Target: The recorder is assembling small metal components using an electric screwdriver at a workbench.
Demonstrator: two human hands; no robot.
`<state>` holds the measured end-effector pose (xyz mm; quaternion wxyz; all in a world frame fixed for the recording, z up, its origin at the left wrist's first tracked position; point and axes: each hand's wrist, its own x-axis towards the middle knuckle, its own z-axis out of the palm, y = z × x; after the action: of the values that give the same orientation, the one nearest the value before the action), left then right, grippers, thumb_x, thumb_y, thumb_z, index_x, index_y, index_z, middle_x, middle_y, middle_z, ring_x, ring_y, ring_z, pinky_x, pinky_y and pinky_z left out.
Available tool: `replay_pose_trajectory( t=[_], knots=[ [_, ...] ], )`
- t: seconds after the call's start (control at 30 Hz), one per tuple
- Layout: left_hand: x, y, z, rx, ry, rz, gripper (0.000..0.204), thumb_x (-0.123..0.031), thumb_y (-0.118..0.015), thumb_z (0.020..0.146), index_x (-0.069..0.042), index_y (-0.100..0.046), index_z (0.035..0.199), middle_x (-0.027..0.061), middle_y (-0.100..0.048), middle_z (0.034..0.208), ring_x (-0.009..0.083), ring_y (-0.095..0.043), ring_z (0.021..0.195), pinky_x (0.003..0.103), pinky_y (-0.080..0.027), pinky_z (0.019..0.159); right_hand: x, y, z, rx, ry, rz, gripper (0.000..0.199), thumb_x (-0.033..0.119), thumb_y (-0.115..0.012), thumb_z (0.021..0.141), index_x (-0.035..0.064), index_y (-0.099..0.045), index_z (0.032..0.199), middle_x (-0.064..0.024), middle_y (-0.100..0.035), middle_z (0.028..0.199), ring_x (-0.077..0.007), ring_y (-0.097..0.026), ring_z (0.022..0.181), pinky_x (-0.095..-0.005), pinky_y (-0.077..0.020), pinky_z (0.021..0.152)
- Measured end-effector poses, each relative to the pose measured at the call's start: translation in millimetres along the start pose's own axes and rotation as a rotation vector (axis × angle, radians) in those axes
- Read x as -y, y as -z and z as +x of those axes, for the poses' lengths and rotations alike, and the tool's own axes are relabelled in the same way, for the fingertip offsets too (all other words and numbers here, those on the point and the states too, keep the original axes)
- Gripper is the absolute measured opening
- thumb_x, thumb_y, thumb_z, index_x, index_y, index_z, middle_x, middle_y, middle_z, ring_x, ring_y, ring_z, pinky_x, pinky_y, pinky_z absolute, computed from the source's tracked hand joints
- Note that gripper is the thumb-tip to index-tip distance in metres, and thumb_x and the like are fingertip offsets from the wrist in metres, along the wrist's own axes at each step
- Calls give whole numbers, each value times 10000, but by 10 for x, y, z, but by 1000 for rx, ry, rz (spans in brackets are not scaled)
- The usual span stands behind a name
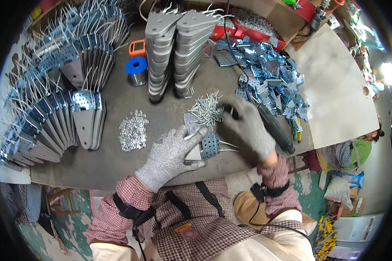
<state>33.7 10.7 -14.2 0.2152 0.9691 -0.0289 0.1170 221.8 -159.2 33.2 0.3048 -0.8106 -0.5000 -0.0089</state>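
Left hand [172, 154]: I grasp perforated bracket [204, 145], flat on counter [161, 108], just below screw pile [206, 108]. Right hand [246, 124]: fingers closed, pinching screws at pile. Advise: take one screw, bracket pinned steady.

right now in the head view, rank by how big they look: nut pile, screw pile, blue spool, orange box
1. nut pile
2. screw pile
3. blue spool
4. orange box
The two piles look close; the spool and box sit farther off, so unsure.
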Motion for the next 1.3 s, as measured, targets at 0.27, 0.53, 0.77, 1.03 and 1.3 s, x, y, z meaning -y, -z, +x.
replay_pose_trajectory(
  t=[0.27, 0.53, 0.77, 1.03, 1.3],
  knots=[
    [-40, -19, 2, -10, 16, -44, 912, -539, -829, 732, -242, -493, 1526, 98, -572, 1086, 286, -637, 1017, 416, -550, 873, 457, -288, -744, 190, 15, 167, 160, 112, -699, 892, 89, -684, 1050, -115, -648, 981, -319, -683, 869, -409, -560, 754],
    [-53, -1, 32, 50, 57, -11, 919, -531, -833, 718, -257, -494, 1527, 97, -550, 1064, 284, -625, 1008, 408, -542, 855, 446, -477, -906, 24, -7, 282, 211, 42, -703, 868, 71, -670, 1074, -111, -665, 972, -306, -684, 859, -399, -556, 758],
    [-205, 88, -45, 61, 258, -143, 962, -387, -868, 756, -103, -393, 1542, 126, -568, 1242, 320, -608, 1151, 451, -527, 960, 457, -529, -1175, 86, 31, 60, 509, 47, -706, 840, 71, -603, 1338, -152, -617, 1262, -373, -595, 1188, -495, -465, 1033],
    [-694, 190, 1124, 498, 137, -653, 442, -231, -691, 966, -56, -549, 1346, 159, -552, 1406, 289, -558, 1286, 400, -491, 1030, 256, -305, -1423, -373, -385, 163, 588, 55, -584, 974, -66, -323, 1487, -287, -643, 1157, -394, -697, 971, -454, -566, 805],
    [492, -561, 3057, -24, 8, 543, 235, -109, -534, 926, -95, -646, 1132, 135, -684, 1046, 322, -672, 1057, 464, -542, 849, 240, -367, -1244, -371, -361, 159, 519, 83, -589, 981, -110, -367, 1409, -310, -627, 977, -473, -620, 827, -533, -481, 735]
  ],
)
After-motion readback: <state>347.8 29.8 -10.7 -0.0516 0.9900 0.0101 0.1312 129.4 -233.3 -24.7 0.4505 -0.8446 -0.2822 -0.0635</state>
